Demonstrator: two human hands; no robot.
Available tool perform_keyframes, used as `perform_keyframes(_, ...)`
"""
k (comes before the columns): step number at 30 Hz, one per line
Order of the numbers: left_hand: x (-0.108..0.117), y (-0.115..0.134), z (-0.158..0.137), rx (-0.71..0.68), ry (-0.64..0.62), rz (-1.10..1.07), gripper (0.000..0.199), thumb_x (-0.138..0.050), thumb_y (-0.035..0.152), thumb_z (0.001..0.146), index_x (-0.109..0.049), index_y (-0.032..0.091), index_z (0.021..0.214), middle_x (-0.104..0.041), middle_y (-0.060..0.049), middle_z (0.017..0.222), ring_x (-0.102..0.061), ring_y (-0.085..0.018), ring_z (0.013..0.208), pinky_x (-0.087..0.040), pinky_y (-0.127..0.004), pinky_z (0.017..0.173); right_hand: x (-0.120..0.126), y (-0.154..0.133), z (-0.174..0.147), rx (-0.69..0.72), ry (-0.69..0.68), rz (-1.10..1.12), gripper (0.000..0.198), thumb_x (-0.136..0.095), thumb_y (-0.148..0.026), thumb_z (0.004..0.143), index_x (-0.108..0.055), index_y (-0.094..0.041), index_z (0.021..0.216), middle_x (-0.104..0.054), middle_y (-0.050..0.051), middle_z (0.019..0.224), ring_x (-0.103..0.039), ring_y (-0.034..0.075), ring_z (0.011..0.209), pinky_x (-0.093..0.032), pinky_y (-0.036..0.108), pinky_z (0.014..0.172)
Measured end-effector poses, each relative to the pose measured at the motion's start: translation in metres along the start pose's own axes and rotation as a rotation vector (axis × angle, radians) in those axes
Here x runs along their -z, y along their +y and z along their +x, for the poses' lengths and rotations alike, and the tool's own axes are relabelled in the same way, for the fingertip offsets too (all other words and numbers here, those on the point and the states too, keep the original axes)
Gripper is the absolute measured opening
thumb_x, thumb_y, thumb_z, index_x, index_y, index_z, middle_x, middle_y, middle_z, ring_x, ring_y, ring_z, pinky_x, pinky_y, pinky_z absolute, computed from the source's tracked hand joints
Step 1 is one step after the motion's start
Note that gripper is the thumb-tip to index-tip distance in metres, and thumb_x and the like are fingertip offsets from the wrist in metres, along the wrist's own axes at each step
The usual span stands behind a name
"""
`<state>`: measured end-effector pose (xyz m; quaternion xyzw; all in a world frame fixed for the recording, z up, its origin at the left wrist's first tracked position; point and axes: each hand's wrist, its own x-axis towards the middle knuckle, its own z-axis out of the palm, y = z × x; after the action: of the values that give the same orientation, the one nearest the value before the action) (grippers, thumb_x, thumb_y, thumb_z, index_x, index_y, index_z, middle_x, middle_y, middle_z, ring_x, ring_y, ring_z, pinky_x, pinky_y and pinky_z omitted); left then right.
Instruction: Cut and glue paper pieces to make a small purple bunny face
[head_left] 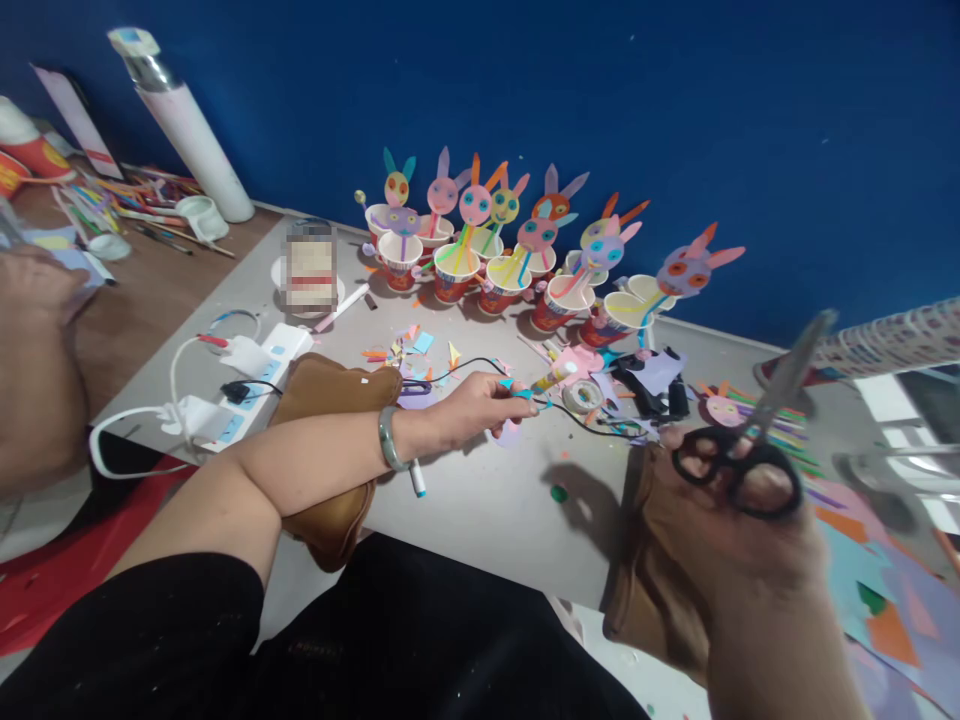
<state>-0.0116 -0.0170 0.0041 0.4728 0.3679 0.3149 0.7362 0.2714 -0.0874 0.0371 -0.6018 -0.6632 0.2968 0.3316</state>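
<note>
While the right hand (739, 530) grips black scissors (750, 440) at right of frame, blades up, the left hand (480, 405) pinches a blue scrap (523, 392) at centre. Judged risk: blades snagging the black cord (592, 420). Cups (480, 275) above hold paper rabbits (540, 225) on strips.

wall (675, 120) deep blue | scissors (739, 465) black-handled, silver blades | paper cups (480, 280) red outside, white inside | bunny faces (525, 215) pink, yellow, purple, orange ears | bracelet (388, 438) pale green | table (480, 500) grey | pouch (330, 400) tan
</note>
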Motion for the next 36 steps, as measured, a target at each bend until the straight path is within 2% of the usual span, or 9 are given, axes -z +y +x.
perform_keyframes(1,0.001,-0.001,0.000,-0.008,-0.002,0.015,0.024,-0.071,0.035,0.077,-0.059,0.015,0.071,-0.053,0.006,0.060,-0.046,-0.004,0.049,-0.036,-0.019,0.049,-0.003,-0.005,0.003,0.001,0.030,0.085,0.060,-0.032,-0.087,0.081,-0.060,-0.033,0.082,-0.063,0.014,0.079,-0.063,0.038,0.090,-0.042,0.045,0.056)
perform_keyframes(2,0.001,-0.002,0.000,-0.016,-0.009,0.040,0.025,-0.071,0.037,0.078,-0.059,0.016,0.072,-0.053,0.006,0.060,-0.045,-0.004,0.049,-0.035,-0.020,0.049,-0.007,-0.010,0.007,-0.030,0.074,0.270,0.056,-0.047,-0.087,0.076,-0.059,-0.033,0.078,-0.061,0.013,0.079,-0.061,0.036,0.088,-0.037,0.041,0.053)
perform_keyframes(4,0.002,-0.002,-0.001,-0.037,-0.028,0.101,0.026,-0.068,0.040,0.080,-0.059,0.016,0.074,-0.052,0.006,0.060,-0.045,-0.005,0.050,-0.033,-0.021,0.049,-0.016,-0.020,0.018,-0.117,-0.017,0.515,0.051,-0.075,-0.077,0.064,-0.057,-0.029,0.068,-0.058,0.009,0.076,-0.057,0.028,0.080,-0.036,0.036,0.054)
perform_keyframes(6,0.001,-0.001,-0.003,-0.083,-0.044,0.162,0.024,-0.066,0.037,0.081,-0.057,0.017,0.072,-0.049,0.007,0.060,-0.043,-0.005,0.052,-0.033,-0.021,0.052,-0.027,-0.027,0.029,-0.116,-0.084,0.579,0.056,-0.081,-0.075,0.056,-0.055,-0.026,0.062,-0.058,0.006,0.076,-0.051,0.021,0.071,-0.039,0.035,0.057)
perform_keyframes(11,-0.001,0.002,-0.006,-0.226,-0.034,0.335,0.016,-0.063,0.029,0.079,-0.057,0.017,0.070,-0.050,0.006,0.063,-0.041,-0.006,0.060,-0.034,-0.022,0.060,-0.048,-0.027,0.050,-0.109,-0.101,0.508,0.053,-0.090,-0.061,0.055,-0.055,-0.023,0.061,-0.061,0.001,0.075,-0.056,0.017,0.072,-0.045,0.032,0.065)
perform_keyframes(15,0.001,-0.002,-0.006,-0.227,-0.034,0.522,0.010,-0.061,0.026,0.078,-0.059,0.017,0.073,-0.049,0.006,0.063,-0.040,-0.007,0.059,-0.032,-0.023,0.060,-0.054,-0.025,0.051,-0.150,-0.144,0.417,0.044,-0.093,-0.054,0.059,-0.062,-0.024,0.070,-0.069,0.002,0.079,-0.060,0.018,0.071,-0.050,0.033,0.063)
perform_keyframes(21,0.004,-0.009,-0.004,-0.185,-0.049,0.712,0.009,-0.061,0.025,0.076,-0.062,0.018,0.072,-0.041,0.007,0.057,-0.036,-0.008,0.057,-0.027,-0.025,0.058,-0.060,-0.023,0.049,-0.102,-0.242,0.362,0.045,-0.095,-0.051,0.057,-0.064,-0.023,0.072,-0.072,0.003,0.079,-0.064,0.019,0.069,-0.054,0.033,0.063)
perform_keyframes(30,0.002,-0.005,-0.004,-0.101,-0.089,0.688,0.010,-0.065,0.028,0.073,-0.064,0.018,0.074,-0.048,0.006,0.057,-0.038,-0.008,0.056,-0.028,-0.024,0.057,-0.071,-0.017,0.047,-0.114,-0.327,0.389,0.046,-0.093,-0.049,0.059,-0.057,-0.023,0.066,-0.066,-0.001,0.069,-0.059,0.015,0.063,-0.051,0.030,0.060)
perform_keyframes(36,0.002,-0.004,-0.003,-0.095,-0.092,0.667,0.010,-0.062,0.026,0.074,-0.060,0.017,0.068,-0.040,0.007,0.056,-0.034,-0.007,0.056,-0.026,-0.024,0.055,-0.068,-0.022,0.048,-0.175,-0.310,0.426,0.042,-0.092,-0.050,0.061,-0.060,-0.023,0.068,-0.068,0.000,0.070,-0.057,0.014,0.061,-0.050,0.029,0.058)
